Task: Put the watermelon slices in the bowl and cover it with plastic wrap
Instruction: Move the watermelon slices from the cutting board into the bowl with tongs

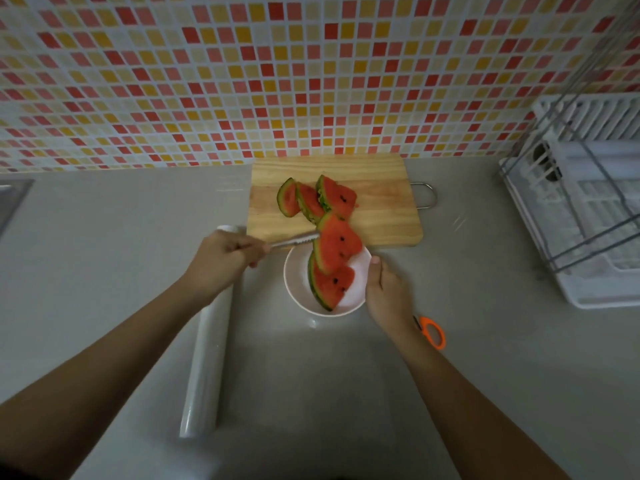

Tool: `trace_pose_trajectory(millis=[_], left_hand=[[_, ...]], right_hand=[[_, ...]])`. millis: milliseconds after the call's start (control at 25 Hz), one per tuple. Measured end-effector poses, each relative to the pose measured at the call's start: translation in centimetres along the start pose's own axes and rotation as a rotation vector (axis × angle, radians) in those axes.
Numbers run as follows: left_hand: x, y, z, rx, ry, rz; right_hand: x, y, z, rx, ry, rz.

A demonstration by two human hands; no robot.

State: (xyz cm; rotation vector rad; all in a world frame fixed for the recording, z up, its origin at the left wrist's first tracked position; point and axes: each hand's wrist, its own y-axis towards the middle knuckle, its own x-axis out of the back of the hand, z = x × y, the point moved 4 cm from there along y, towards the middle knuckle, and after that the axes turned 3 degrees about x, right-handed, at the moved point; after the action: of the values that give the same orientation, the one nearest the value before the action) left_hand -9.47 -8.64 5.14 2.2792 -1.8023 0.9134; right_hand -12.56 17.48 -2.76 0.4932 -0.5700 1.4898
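A white bowl (294, 289) stands on the grey counter just in front of a wooden cutting board (381, 209). One watermelon slice (334, 285) lies inside the bowl. My left hand (225, 254) grips metal tongs (294, 241), and the tongs hold a second slice (337, 244) above the bowl's far rim. My right hand (386, 292) holds the bowl's right rim, thumb on the edge. Three more slices (311, 199) lean together on the board. A roll of plastic wrap (207, 358) lies on the counter under my left forearm.
Orange-handled scissors (433, 332) lie right of my right wrist. A white dish rack (588, 216) with a metal frame fills the right side. A tiled wall rises behind the board. A sink edge (10, 199) shows at far left.
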Motion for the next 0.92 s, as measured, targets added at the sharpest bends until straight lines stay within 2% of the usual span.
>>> trace_pose_trajectory(millis=[120,320,400,480,520,560,680,720,920], left_hand=[[-1.5,-2.6,0.6,-0.061,0.204,-0.029],[-4.7,-4.6,-0.8,-0.284,0.610,-0.020],[-4.4,-5.4,-2.2,-0.450,0.729,-0.099],[-3.3,-5.6,-3.8,-0.585,0.747,-0.213],[-2.7,-4.9,-4.5,-0.563,0.715,-0.256],[-2.1,-3.6,-5.0,-0.463,0.634,-0.242],[-1.9,1.6,-5.1,-0.016,0.237,-0.124],[-2.2,3.3,-5.0,0.072,0.149,-0.124],[-3.9,9.3,-5.6,0.135,0.204,-0.121]], right_hand=[[-0.1,0.1,0.0,-0.023,-0.016,0.007],[-0.1,0.3,0.1,-0.039,-0.020,0.017],[0.0,0.2,0.2,-0.032,-0.029,0.019],[0.1,0.1,0.4,-0.020,-0.035,0.011],[0.1,0.1,0.4,-0.018,-0.031,0.001],[0.2,0.1,0.5,-0.018,-0.029,-0.009],[0.1,0.1,0.3,-0.012,-0.037,-0.007],[0.1,0.2,0.2,-0.014,-0.036,0.004],[-0.1,0.3,0.1,-0.016,-0.050,0.015]])
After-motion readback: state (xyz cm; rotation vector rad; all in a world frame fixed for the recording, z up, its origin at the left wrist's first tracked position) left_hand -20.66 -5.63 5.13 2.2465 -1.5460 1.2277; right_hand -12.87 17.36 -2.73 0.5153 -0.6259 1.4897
